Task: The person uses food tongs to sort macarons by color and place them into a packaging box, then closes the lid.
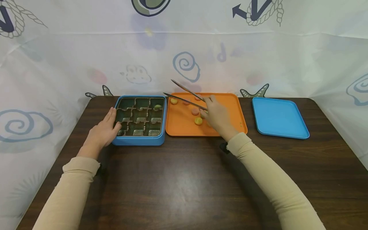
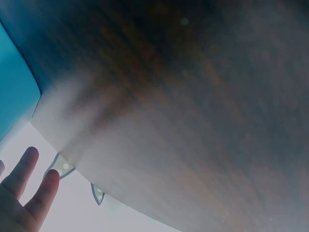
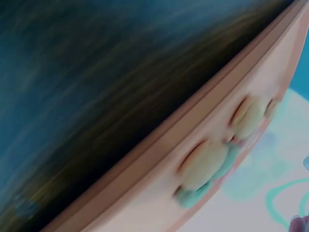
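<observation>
The right hand (image 1: 217, 113) grips slim dark tongs (image 1: 187, 89); the left hand (image 1: 102, 131), fingers straight, touches a blue nine-compartment box (image 1: 138, 141).

Blue box (image 1: 138, 141), orange tray (image 1: 181, 126), brown table (image 1: 178, 185), blue-spiralled white backdrop (image 1: 95, 51)

Your left arm (image 1: 67, 191) comes up from the lower left, and your left hand (image 1: 100, 131) has its fingers pretty straight, thumb poking off to the side. Your right arm (image 1: 273, 182) slants inward, and your right hand (image 1: 217, 116) is gripping, fingers bent.
</observation>
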Action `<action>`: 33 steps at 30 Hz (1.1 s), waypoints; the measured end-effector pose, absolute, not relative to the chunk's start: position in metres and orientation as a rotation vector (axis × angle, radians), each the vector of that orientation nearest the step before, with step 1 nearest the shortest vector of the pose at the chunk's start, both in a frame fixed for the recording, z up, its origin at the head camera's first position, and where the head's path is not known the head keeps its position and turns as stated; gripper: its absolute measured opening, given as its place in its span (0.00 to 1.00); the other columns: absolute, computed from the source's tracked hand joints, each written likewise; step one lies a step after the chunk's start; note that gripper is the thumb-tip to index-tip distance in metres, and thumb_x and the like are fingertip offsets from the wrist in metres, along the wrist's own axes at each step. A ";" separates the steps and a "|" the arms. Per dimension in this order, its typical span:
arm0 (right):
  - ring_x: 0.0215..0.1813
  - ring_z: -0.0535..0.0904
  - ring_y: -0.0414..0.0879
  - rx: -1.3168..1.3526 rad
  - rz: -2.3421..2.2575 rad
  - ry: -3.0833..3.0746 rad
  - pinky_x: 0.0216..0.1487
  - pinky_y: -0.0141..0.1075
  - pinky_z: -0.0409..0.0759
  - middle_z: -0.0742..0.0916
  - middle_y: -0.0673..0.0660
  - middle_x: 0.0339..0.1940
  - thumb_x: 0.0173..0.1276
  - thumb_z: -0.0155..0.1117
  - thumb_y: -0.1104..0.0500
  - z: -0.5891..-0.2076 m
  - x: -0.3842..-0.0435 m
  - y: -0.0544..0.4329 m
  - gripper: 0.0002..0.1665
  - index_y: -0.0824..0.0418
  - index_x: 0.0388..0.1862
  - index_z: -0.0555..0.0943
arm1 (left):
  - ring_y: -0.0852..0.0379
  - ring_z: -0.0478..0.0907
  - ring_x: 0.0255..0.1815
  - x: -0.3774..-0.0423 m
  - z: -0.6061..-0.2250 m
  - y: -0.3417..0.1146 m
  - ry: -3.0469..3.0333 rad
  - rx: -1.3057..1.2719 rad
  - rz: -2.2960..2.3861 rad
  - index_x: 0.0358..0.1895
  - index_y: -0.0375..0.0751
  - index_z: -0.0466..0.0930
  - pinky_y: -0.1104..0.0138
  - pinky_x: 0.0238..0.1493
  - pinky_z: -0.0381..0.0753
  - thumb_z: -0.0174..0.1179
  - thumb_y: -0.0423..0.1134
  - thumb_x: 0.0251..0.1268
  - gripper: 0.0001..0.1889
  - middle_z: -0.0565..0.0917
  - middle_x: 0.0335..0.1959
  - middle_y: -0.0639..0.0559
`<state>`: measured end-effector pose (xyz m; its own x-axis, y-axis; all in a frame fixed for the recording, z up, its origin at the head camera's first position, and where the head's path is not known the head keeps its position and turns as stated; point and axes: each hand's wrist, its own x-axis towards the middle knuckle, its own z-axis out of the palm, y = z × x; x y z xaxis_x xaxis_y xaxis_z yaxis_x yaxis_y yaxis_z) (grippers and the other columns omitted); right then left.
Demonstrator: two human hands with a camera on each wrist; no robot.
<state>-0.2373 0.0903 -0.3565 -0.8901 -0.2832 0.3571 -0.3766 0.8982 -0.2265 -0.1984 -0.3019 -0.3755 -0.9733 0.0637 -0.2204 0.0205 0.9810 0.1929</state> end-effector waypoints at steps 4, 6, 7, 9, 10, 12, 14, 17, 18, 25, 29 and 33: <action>0.20 0.75 0.48 0.422 0.418 -2.811 0.19 0.36 0.72 0.79 0.62 0.48 0.67 0.62 0.53 -0.357 -0.241 0.101 0.26 0.64 0.61 0.75 | 0.24 0.59 0.67 -0.198 -0.375 -0.302 2.900 0.059 0.277 0.75 0.38 0.22 0.34 0.57 0.67 0.23 0.55 0.73 0.37 0.29 0.77 0.38; 0.24 0.77 0.50 0.394 0.425 -2.840 0.22 0.37 0.75 0.79 0.62 0.48 0.67 0.62 0.53 -0.357 -0.243 0.106 0.27 0.64 0.61 0.74 | 0.23 0.59 0.67 -0.198 -0.375 -0.302 2.900 0.058 0.278 0.75 0.38 0.22 0.34 0.57 0.67 0.23 0.55 0.73 0.37 0.29 0.77 0.38; 0.25 0.78 0.51 0.385 0.424 -2.852 0.24 0.39 0.77 0.79 0.62 0.48 0.67 0.62 0.53 -0.357 -0.244 0.108 0.27 0.65 0.62 0.73 | 0.23 0.59 0.66 -0.198 -0.376 -0.302 2.900 0.056 0.279 0.75 0.38 0.22 0.34 0.57 0.66 0.23 0.55 0.73 0.37 0.29 0.77 0.38; 0.28 0.79 0.52 0.363 0.443 -2.877 0.27 0.40 0.79 0.79 0.63 0.49 0.67 0.62 0.54 -0.359 -0.246 0.112 0.28 0.65 0.62 0.72 | 0.23 0.59 0.66 -0.198 -0.376 -0.302 2.898 0.054 0.279 0.75 0.38 0.22 0.34 0.58 0.66 0.23 0.55 0.73 0.37 0.29 0.77 0.38; 0.30 0.80 0.53 0.353 0.445 -2.887 0.28 0.41 0.80 0.79 0.63 0.49 0.67 0.61 0.54 -0.359 -0.246 0.113 0.27 0.65 0.62 0.72 | 0.23 0.60 0.66 -0.197 -0.376 -0.302 2.897 0.053 0.279 0.75 0.38 0.22 0.34 0.58 0.66 0.23 0.55 0.73 0.37 0.29 0.77 0.38; 0.32 0.80 0.54 0.340 0.442 -2.905 0.31 0.42 0.81 0.79 0.64 0.49 0.67 0.62 0.54 -0.361 -0.247 0.116 0.27 0.66 0.61 0.73 | 0.23 0.60 0.66 -0.197 -0.376 -0.302 2.893 0.051 0.279 0.74 0.38 0.22 0.34 0.57 0.66 0.23 0.55 0.73 0.37 0.29 0.77 0.39; 0.34 0.81 0.54 0.326 0.450 -2.920 0.33 0.43 0.81 0.79 0.64 0.49 0.67 0.62 0.55 -0.363 -0.248 0.119 0.25 0.66 0.60 0.74 | 0.23 0.60 0.66 -0.197 -0.377 -0.302 2.890 0.050 0.280 0.74 0.39 0.21 0.34 0.57 0.66 0.23 0.55 0.74 0.37 0.29 0.77 0.39; 0.34 0.81 0.56 0.317 0.453 -2.933 0.34 0.44 0.82 0.79 0.65 0.48 0.67 0.62 0.58 -0.366 -0.249 0.123 0.25 0.68 0.59 0.74 | 0.23 0.60 0.66 -0.197 -0.377 -0.303 2.893 0.048 0.277 0.74 0.39 0.21 0.34 0.58 0.66 0.23 0.55 0.74 0.37 0.29 0.77 0.39; 0.35 0.81 0.56 0.311 0.457 -2.936 0.34 0.45 0.82 0.79 0.65 0.47 0.67 0.62 0.58 -0.367 -0.250 0.124 0.25 0.68 0.59 0.74 | 0.23 0.60 0.66 -0.197 -0.377 -0.303 2.894 0.048 0.275 0.74 0.39 0.21 0.34 0.58 0.66 0.23 0.55 0.74 0.37 0.29 0.77 0.39; 0.36 0.81 0.57 0.296 0.446 -2.967 0.37 0.46 0.83 0.79 0.66 0.46 0.67 0.61 0.57 -0.370 -0.250 0.130 0.24 0.69 0.59 0.75 | 0.23 0.59 0.66 -0.197 -0.377 -0.303 2.895 0.047 0.276 0.75 0.39 0.21 0.33 0.58 0.65 0.23 0.55 0.74 0.37 0.28 0.77 0.39; 0.33 0.81 0.57 0.322 0.439 -2.959 0.34 0.45 0.82 0.79 0.67 0.44 0.68 0.61 0.58 -0.371 -0.249 0.132 0.24 0.70 0.59 0.75 | 0.23 0.58 0.67 -0.197 -0.376 -0.302 2.895 0.045 0.279 0.75 0.39 0.21 0.32 0.60 0.63 0.23 0.55 0.74 0.37 0.28 0.77 0.39; 0.33 0.80 0.57 0.325 0.466 -2.955 0.34 0.45 0.82 0.79 0.67 0.44 0.68 0.60 0.59 -0.373 -0.249 0.134 0.23 0.70 0.59 0.75 | 0.24 0.58 0.67 -0.197 -0.375 -0.301 2.900 0.046 0.280 0.75 0.39 0.22 0.32 0.60 0.62 0.23 0.55 0.74 0.37 0.29 0.77 0.39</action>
<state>-0.2487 0.1336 -0.3727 -0.9680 -0.1906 0.1633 -0.2316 0.9291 -0.2883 -0.1973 -0.3007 -0.3751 -0.9738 0.0524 -0.2214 0.0092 0.9813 0.1922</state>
